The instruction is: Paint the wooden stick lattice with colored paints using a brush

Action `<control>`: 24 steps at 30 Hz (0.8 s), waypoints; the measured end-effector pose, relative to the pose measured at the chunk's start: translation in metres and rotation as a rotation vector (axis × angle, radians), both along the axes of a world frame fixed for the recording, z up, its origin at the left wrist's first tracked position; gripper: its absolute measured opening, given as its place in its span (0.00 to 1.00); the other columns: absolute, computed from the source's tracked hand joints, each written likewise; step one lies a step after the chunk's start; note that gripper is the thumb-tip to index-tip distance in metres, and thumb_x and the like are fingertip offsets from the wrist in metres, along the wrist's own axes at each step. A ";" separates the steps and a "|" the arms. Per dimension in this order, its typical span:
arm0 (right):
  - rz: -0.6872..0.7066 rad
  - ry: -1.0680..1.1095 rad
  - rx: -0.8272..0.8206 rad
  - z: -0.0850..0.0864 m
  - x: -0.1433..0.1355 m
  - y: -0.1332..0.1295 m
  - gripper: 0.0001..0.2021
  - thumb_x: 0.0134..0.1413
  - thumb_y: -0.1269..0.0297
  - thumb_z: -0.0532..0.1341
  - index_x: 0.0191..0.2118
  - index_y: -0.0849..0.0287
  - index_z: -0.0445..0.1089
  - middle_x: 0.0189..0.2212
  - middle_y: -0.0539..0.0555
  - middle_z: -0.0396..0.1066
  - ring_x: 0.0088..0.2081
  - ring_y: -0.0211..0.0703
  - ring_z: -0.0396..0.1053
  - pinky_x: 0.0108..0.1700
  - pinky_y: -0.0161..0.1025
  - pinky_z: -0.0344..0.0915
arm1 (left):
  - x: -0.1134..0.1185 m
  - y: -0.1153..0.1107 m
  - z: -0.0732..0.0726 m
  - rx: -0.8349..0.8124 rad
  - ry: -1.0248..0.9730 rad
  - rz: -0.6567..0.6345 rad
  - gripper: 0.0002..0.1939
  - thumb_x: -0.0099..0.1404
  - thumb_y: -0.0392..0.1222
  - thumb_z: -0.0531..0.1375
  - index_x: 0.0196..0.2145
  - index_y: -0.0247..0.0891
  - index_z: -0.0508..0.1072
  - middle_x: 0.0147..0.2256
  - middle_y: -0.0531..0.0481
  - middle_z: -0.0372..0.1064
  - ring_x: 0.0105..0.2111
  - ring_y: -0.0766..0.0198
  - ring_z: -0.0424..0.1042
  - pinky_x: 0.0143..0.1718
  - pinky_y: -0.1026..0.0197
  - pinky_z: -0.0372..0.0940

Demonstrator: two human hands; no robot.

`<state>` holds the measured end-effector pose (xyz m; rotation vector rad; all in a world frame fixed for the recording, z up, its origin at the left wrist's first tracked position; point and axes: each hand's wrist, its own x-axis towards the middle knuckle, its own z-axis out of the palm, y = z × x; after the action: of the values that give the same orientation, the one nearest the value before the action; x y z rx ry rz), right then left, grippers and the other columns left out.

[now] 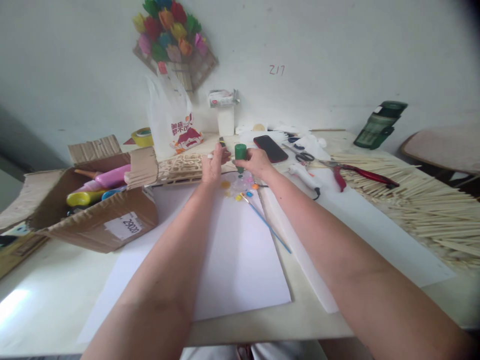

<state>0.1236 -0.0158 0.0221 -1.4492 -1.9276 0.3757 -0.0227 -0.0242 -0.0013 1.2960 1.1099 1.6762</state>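
Note:
My right hand (258, 163) is closed around a small green paint bottle (240, 151), which stands with its narrow end down over dabs of paint. Just left of the bottle, my left hand (213, 164) has its fingers partly curled. A small white piece (210, 156) shows at its fingers; what it is I cannot make out. Below the hands lies a clear palette (240, 184) with yellow, pink, orange and blue dabs. A thin blue paintbrush (268, 224) rests with its tip by the yellow paint, over the white paper (240, 270).
At left stands an open cardboard box (101, 225) holding paint bottles. A plastic bag (168, 120) and a wooden lattice (180, 167) are behind. To the right lie a phone (270, 149), scissors (304, 156), a glue gun (303, 177), red-handled pliers (365, 174), many sticks (420, 205) and a bottle (380, 125).

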 end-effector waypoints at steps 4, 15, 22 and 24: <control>-0.003 0.017 -0.008 0.000 -0.001 -0.001 0.13 0.46 0.57 0.66 0.34 0.63 0.76 0.31 0.55 0.77 0.35 0.43 0.72 0.35 0.35 0.62 | 0.001 0.001 0.000 -0.009 -0.011 0.015 0.37 0.60 0.68 0.51 0.43 0.29 0.76 0.39 0.33 0.76 0.44 0.49 0.76 0.46 0.50 0.69; -0.007 0.017 -0.050 0.000 -0.003 -0.003 0.14 0.45 0.56 0.66 0.34 0.62 0.76 0.32 0.55 0.76 0.36 0.44 0.72 0.36 0.36 0.63 | -0.001 0.002 -0.002 -0.011 -0.013 0.004 0.36 0.60 0.67 0.52 0.43 0.29 0.76 0.40 0.33 0.76 0.44 0.49 0.76 0.48 0.49 0.69; 0.016 0.015 -0.037 -0.004 -0.004 -0.002 0.14 0.45 0.56 0.66 0.35 0.61 0.76 0.32 0.54 0.76 0.36 0.43 0.72 0.36 0.35 0.62 | 0.001 0.001 -0.002 -0.019 -0.038 0.010 0.34 0.60 0.66 0.53 0.42 0.30 0.75 0.39 0.34 0.76 0.44 0.51 0.76 0.46 0.51 0.70; 0.023 0.014 -0.034 -0.005 -0.004 -0.001 0.14 0.44 0.55 0.66 0.35 0.61 0.76 0.31 0.54 0.76 0.35 0.43 0.72 0.36 0.35 0.62 | 0.002 0.000 -0.002 -0.021 -0.040 0.011 0.34 0.60 0.66 0.53 0.42 0.30 0.76 0.39 0.33 0.76 0.43 0.50 0.76 0.46 0.51 0.70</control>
<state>0.1193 -0.0171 0.0173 -1.4437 -1.9369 0.4298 -0.0210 -0.0240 -0.0029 1.2405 1.1102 1.6863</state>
